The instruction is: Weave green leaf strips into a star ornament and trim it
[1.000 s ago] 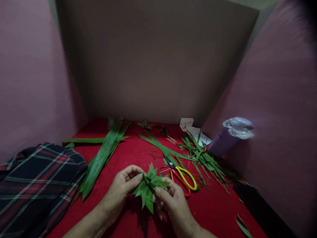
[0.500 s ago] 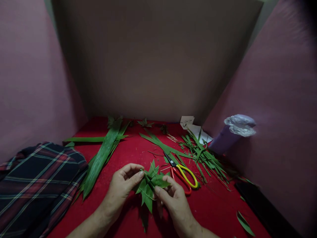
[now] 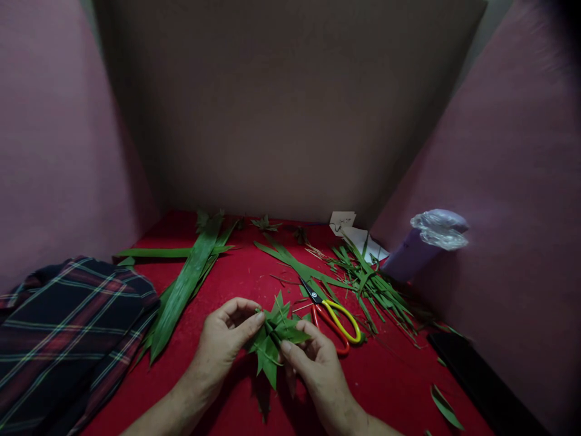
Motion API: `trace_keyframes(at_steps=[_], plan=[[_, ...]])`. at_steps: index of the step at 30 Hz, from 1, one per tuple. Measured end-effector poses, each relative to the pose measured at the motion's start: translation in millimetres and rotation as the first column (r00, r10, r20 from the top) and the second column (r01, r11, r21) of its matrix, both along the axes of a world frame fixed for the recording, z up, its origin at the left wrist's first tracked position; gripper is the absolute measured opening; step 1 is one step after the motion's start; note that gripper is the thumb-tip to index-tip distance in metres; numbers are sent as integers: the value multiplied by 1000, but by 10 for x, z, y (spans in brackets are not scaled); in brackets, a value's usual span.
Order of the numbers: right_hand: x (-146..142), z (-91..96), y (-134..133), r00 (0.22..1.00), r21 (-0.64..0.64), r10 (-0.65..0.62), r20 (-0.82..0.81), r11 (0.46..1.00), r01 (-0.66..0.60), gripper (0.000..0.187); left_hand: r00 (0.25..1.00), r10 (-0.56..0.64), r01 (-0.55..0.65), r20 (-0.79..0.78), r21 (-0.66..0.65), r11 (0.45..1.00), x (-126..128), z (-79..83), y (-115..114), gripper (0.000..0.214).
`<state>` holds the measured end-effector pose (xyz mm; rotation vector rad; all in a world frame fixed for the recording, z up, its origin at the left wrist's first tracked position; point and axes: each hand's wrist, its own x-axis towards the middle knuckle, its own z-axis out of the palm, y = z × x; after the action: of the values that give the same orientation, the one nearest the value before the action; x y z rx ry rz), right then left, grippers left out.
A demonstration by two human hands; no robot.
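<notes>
Holds the star (image 3: 267,352) in both hands, above the middle of the tabletop (image 3: 245,272), toward the near edge. Clamps its left side between thumb and forefinger of the left hand (image 3: 220,339); pinches its right side with the right hand (image 3: 318,363), with the thumb pressed on the leaf. Has the scissors (image 3: 315,297) just beyond the right hand, with blades toward the far edge and handles toward the near right corner, lying between the star and the heap of cut strips (image 3: 376,293). Shows those strips spread toward the right edge, close to the paper (image 3: 372,246) and, at the far edge, the card (image 3: 342,221).

Has the purple tube (image 3: 403,254) by the right edge, with clear plastic around its top; nearer, along that edge, the black slab (image 3: 481,375), with a loose leaf (image 3: 446,407) beside it. Shows, on the left, long leaves (image 3: 188,290) slanting from the far edge, across a single leaf (image 3: 157,252), and reaching the plaid cloth (image 3: 68,333), bunched at the left edge. Shows a small leaf cluster (image 3: 266,224) at the far edge.
</notes>
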<state>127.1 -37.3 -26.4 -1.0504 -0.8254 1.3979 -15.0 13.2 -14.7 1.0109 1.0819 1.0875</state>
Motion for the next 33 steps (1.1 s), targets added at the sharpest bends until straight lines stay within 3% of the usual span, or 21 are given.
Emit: trace_keyframes(at_steps=[16,26,33], plan=[[13,-3,-1,999,-1,40,27,999,-40,34,999,-32,32,19,-10,999,11,-9,-17,23],[-37,-204,51,998,31,-54,-21,998,55,37,1000,-16,16,20,-2,1000,24,4,-6,23],[-49,-68,37,998,-1,-47,-49,999,47,38,1000,-20,20,15,10,1000,25,-2,-12,23]])
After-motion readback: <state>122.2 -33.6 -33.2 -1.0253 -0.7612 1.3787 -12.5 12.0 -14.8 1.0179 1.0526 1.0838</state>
